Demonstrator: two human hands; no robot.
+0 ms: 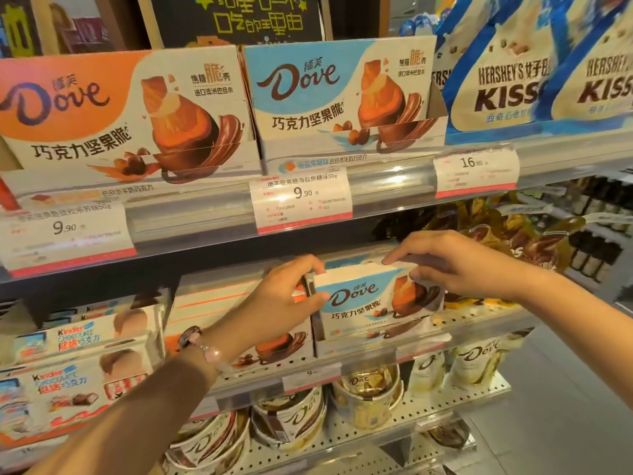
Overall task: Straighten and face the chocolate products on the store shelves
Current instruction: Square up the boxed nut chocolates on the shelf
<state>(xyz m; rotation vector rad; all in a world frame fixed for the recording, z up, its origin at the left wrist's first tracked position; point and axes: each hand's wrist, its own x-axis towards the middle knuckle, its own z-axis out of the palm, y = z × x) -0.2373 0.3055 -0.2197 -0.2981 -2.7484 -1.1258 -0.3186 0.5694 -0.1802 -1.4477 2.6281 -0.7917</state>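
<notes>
On the middle shelf point(479, 320), a blue Dove box point(370, 303) stands upright with its front facing out. The left hand point(284, 296) has its grip clamped on the box's left top corner, and the right hand point(445, 265) has its grip clamped on the right top edge. An orange Dove box point(212, 310) stands just beside it on the left. Kinder boxes point(75, 337) are further left.

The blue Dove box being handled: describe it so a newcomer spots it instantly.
Find the middle shelf, below the 9.90 price tag. The blue Dove box stands right of an orange Dove box; it alone is gripped by the left hand and right hand.
</notes>
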